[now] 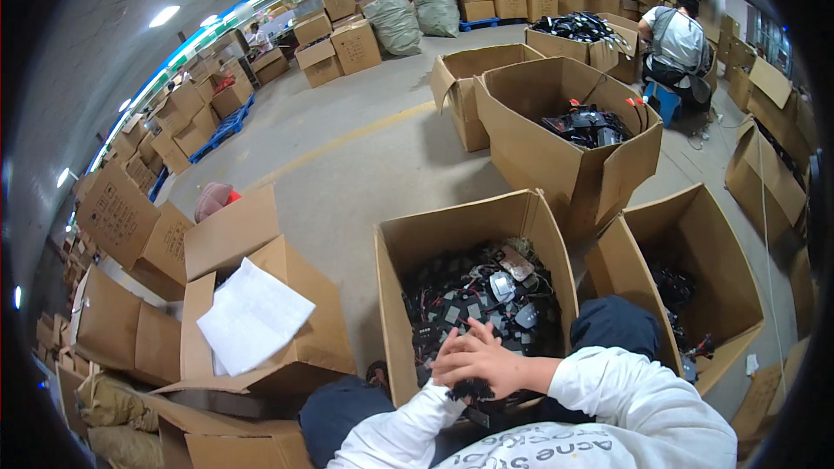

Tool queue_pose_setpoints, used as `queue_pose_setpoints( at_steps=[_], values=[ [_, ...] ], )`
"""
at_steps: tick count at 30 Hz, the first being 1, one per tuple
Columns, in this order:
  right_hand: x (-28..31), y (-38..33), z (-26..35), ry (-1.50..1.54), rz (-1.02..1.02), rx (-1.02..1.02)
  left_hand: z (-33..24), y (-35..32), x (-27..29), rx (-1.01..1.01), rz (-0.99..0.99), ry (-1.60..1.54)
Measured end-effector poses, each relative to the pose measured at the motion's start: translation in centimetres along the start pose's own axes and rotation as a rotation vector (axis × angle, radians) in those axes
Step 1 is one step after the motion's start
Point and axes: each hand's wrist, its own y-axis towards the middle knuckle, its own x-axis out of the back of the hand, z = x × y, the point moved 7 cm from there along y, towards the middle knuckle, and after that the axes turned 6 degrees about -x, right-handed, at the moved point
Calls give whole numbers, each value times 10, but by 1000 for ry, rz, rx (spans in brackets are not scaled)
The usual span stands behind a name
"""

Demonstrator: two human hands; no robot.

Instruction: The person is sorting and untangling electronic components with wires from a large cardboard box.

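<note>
My right hand [488, 366] lies across my left hand [445, 347] above the near part of an open cardboard box [389, 295]. The right fingers are stretched out and reach left. Most of the left hand is hidden beneath, so its grip does not show. A dark, fuzzy-looking bundle [472, 389] shows just under the right palm, near the left wrist; I cannot make out what it is or whether a hand holds it. Inside the box lies a heap of small black and grey parts with wires [456, 300]. A silver-grey piece [502, 287] rests on top.
An open box with white foam sheets [256, 317] stands to the left. A box of dark parts [725, 295] is at my right; a taller box [547, 169] holding black devices stands ahead. A person [678, 43] sits farther off on a blue stool [665, 102].
</note>
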Motion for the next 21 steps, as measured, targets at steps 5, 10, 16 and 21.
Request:
queue_pose_setpoints(
  at_steps=[5,10,16,21],
  values=[
    [-4,3,-13,383,-204,-212,12,2,34,2,165,11],
    [15,6,-3,214,-193,-60,14,-8,-15,33,-95,134],
    [23,11,-30,32,-12,-369,38,2,-32,140,-235,-613],
    [33,-9,-61,549,-301,-275,45,-5,2,165,-324,-586]
  ],
)
